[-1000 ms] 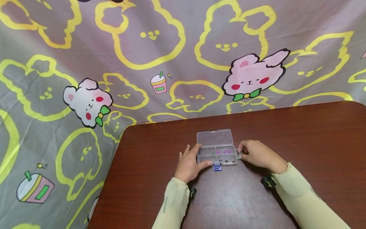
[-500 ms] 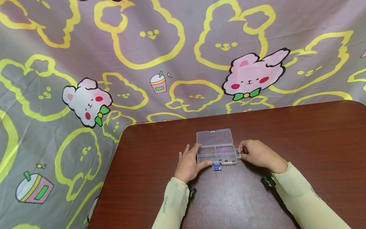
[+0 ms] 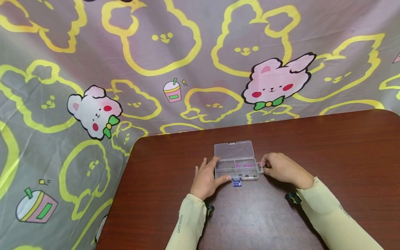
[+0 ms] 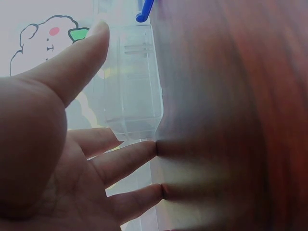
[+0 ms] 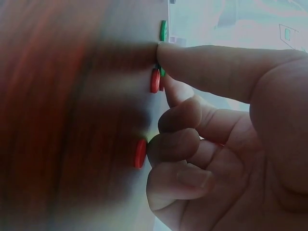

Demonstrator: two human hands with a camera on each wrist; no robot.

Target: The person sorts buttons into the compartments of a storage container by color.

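A clear plastic compartment box [image 3: 225, 171] lies on the table with its clear lid [image 3: 234, 150] tipped back. Small purple pieces [image 3: 245, 166] and dark ones [image 3: 247, 175] sit in its right compartments. A blue latch [image 3: 237, 182] sticks out at the front. My left hand [image 3: 204, 180] spans the box's left end, thumb at the front edge, fingers spread and mostly straight. Beside the right end, my right hand [image 3: 282, 170] has thumb and forefinger together on a small green button [image 5: 161, 71], partly hidden by the thumb. Its other fingers are curled.
Near the right fingers lie a red button [image 5: 155, 81], another red button [image 5: 140, 153] and a second green button [image 5: 164, 30]. The brown table [image 3: 168, 166] meets a cartoon-patterned cloth [image 3: 200, 73] at its back and left edges.
Both hands and the box keep almost the same place. The whole head view has shifted very slightly; no piece has visibly been moved.
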